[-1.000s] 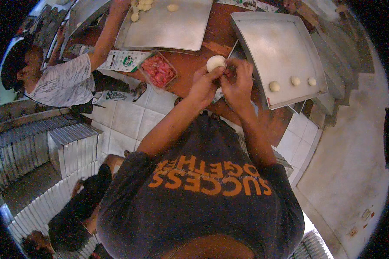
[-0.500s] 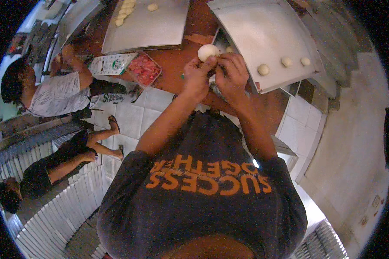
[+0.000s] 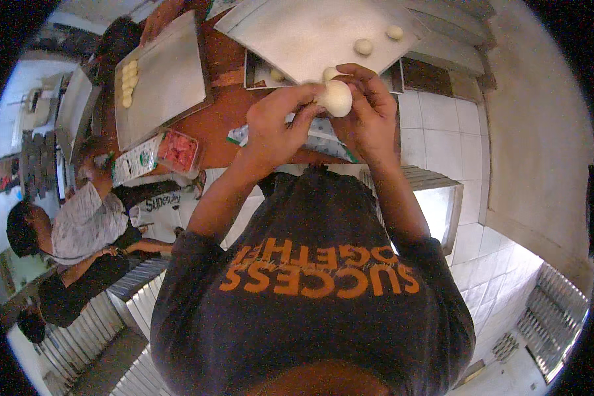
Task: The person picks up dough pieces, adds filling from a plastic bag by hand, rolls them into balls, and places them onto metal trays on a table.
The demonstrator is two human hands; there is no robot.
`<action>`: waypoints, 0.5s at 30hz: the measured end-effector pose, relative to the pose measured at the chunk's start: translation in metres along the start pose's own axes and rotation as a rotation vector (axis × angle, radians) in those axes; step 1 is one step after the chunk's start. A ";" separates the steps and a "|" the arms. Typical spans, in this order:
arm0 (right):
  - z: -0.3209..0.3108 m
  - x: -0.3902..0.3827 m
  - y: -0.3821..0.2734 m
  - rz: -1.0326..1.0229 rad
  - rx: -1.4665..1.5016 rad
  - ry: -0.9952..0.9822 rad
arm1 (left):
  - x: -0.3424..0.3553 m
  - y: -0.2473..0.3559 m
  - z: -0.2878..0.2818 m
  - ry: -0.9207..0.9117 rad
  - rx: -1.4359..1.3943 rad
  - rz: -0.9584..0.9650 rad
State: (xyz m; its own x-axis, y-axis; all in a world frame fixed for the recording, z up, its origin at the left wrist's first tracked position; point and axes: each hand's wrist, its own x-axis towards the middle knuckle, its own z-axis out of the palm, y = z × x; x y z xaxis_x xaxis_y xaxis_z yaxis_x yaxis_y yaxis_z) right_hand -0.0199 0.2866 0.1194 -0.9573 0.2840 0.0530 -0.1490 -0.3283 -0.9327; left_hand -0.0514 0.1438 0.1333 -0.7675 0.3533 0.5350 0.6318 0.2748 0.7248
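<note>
A smooth pale dough ball (image 3: 338, 99) is held up between my two hands, above the near edge of the table. My left hand (image 3: 276, 124) pinches its left side with thumb and fingertips. Around its right side curl the thumb and fingers of my right hand (image 3: 372, 117). Just beyond them is a flour-pale tray (image 3: 290, 36), its near corner pointing at my hands. Dough balls rest on it: one (image 3: 331, 72) partly hidden behind my fingers, another (image 3: 363, 46) farther off, and a third (image 3: 395, 32) near the right edge.
A second tray (image 3: 171, 86) at the left carries a row of small dough balls (image 3: 130, 79). Beside it stand a clear box of red filling (image 3: 178, 150) and a white-green package (image 3: 135, 158). Co-workers (image 3: 86, 224) are at the left; another person's hand (image 3: 162, 18) touches the far tray.
The view has swung, so trays and people sit elsewhere in the picture. My hands have shifted slightly, and the dough ball is now turned between the fingers of both.
</note>
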 end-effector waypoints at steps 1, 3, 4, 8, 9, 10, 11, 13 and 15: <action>-0.004 -0.003 -0.002 0.075 0.142 0.008 | 0.002 -0.001 0.001 -0.034 0.043 0.112; -0.015 -0.005 -0.003 0.213 0.298 0.026 | 0.006 -0.004 0.007 -0.092 0.127 0.330; -0.021 -0.007 -0.003 0.303 0.410 0.045 | 0.008 -0.001 0.011 -0.057 0.132 0.367; -0.034 -0.014 0.002 0.473 0.776 0.017 | 0.014 -0.005 0.021 0.009 0.168 0.560; -0.031 -0.015 0.002 0.451 0.748 0.018 | 0.013 -0.011 0.022 0.006 0.180 0.613; -0.025 -0.016 0.001 0.432 0.720 0.017 | 0.012 -0.018 0.023 -0.001 0.194 0.629; -0.021 -0.016 0.001 0.415 0.691 0.012 | 0.010 -0.024 0.023 -0.007 0.210 0.643; -0.017 -0.017 0.000 0.442 0.650 0.000 | 0.009 -0.029 0.020 -0.016 0.243 0.672; -0.017 -0.015 0.004 0.472 0.647 -0.069 | 0.008 -0.029 0.012 -0.025 0.282 0.688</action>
State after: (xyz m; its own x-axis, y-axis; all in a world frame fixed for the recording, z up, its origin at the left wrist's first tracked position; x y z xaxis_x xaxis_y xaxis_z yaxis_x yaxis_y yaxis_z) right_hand -0.0017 0.2965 0.1091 -0.9652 -0.0638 -0.2538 0.1811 -0.8629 -0.4717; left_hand -0.0747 0.1493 0.1120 -0.1874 0.5477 0.8154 0.9753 0.2022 0.0884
